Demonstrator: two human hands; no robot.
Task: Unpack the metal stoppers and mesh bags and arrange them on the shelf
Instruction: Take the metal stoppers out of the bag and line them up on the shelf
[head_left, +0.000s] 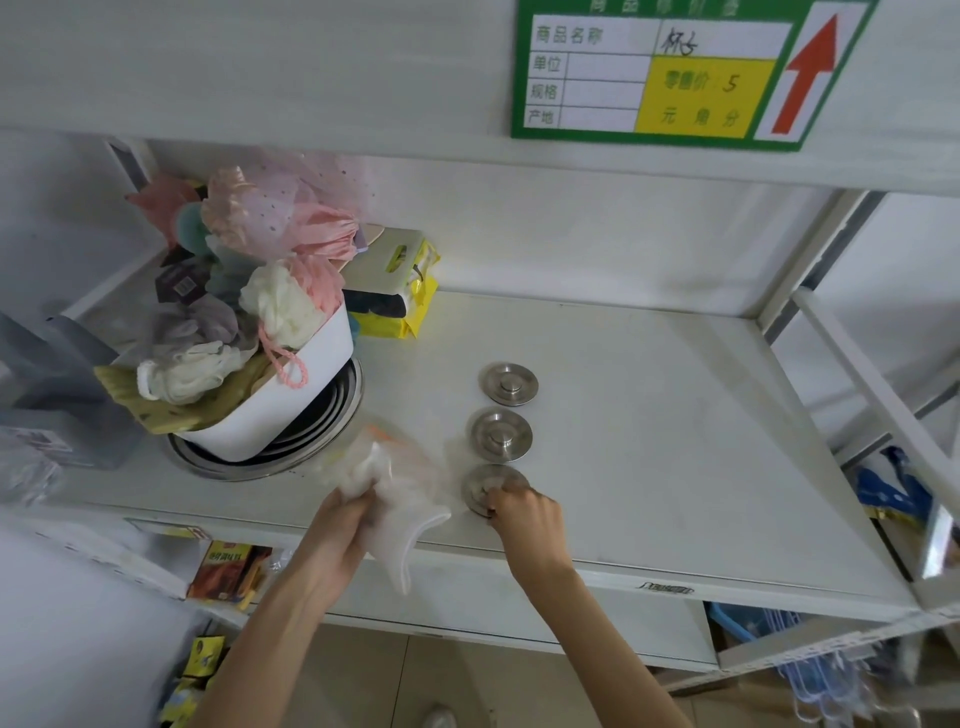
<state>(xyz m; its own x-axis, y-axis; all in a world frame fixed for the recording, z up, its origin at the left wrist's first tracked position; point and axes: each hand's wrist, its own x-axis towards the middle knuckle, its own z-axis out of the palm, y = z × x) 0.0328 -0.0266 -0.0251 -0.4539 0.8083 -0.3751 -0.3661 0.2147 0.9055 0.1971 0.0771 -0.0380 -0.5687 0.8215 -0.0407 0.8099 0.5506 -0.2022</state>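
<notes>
Three round metal stoppers lie in a row on the white shelf (675, 441): a far stopper (508, 383), a middle stopper (501, 435) and a near stopper (480, 486). My right hand (524, 517) pinches the near stopper's knob, with the disc resting on the shelf. My left hand (345, 525) grips a crumpled clear plastic bag (395, 488), blurred, just left of the near stopper. A heap of mesh bags and bath puffs (270, 270) fills a white basin (291, 395) at the left.
The basin sits on stacked metal bowls (332, 415). Yellow packets (400, 291) stand behind it. A green price label (675, 73) hangs on the upper shelf edge. A slanted white shelf frame (857, 374) borders the right. Packaged goods fill the lower shelves.
</notes>
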